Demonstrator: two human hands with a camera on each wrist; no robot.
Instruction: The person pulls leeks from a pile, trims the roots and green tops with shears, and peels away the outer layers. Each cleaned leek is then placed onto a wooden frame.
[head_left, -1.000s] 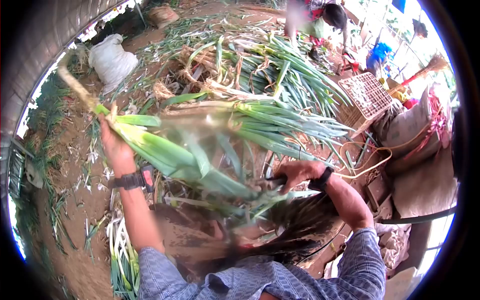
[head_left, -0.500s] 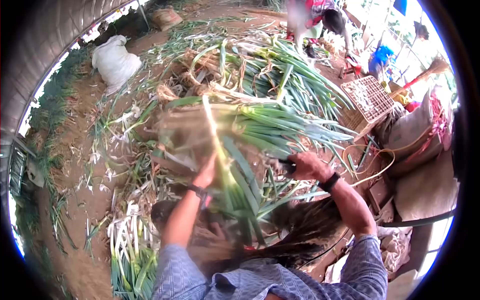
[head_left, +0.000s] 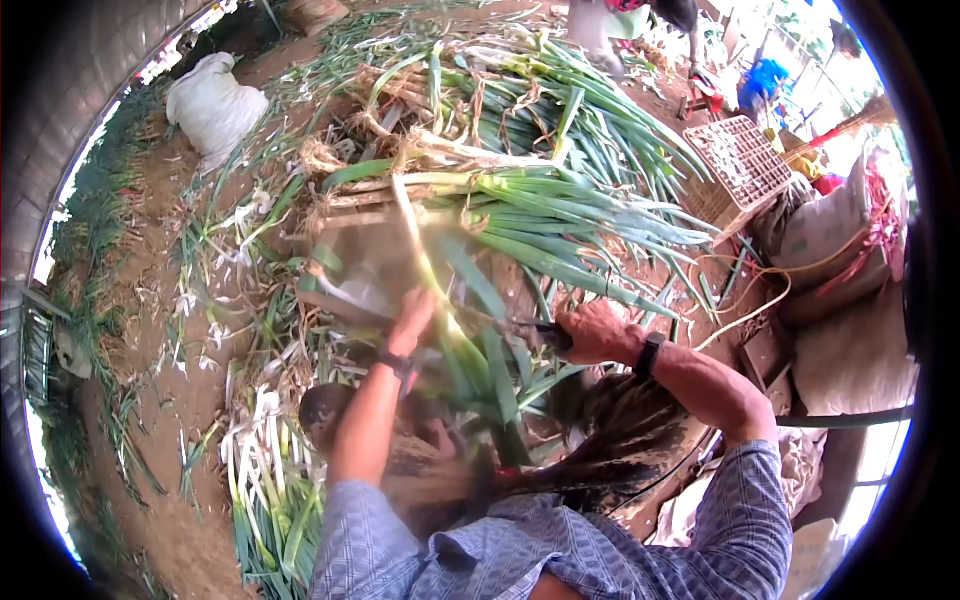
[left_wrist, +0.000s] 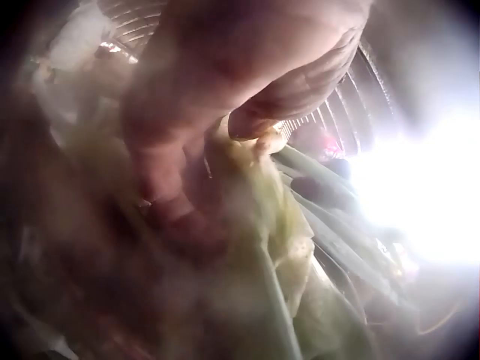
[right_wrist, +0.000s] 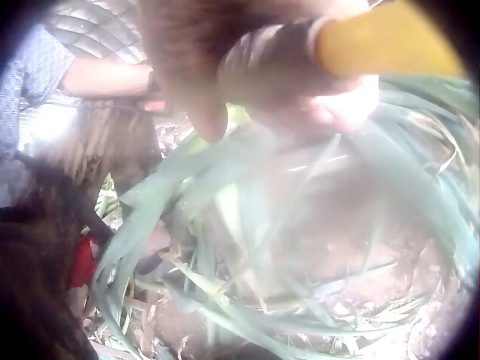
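In the head view my left hand [head_left: 415, 315] grips a leek [head_left: 462, 355] around its stalk. The pale root end points away from me, and the green leaves hang toward my lap. Close up in the left wrist view, the fingers [left_wrist: 169, 180] curl round the stalk, partly blurred. My right hand [head_left: 600, 332] holds a knife [head_left: 553, 337] by its dark handle, to the right of the leek; the thin blade is blurred and reaches toward the stalk. The right wrist view shows the handle's yellow end [right_wrist: 390, 41] beside the fingers.
A big heap of leeks [head_left: 560, 200] lies ahead, roots to the left. Trimmed leeks [head_left: 270, 480] are piled at my left side. A plastic crate [head_left: 740, 165] and full sacks [head_left: 840, 220] stand right; a white sack [head_left: 215, 105] sits far left. Another person [head_left: 600, 35] is beyond the heap.
My left hand has swung from the far left into the middle, turning the leek from slanting leftward to pointing away from me. My right hand has shifted slightly left with the knife since the last frame.
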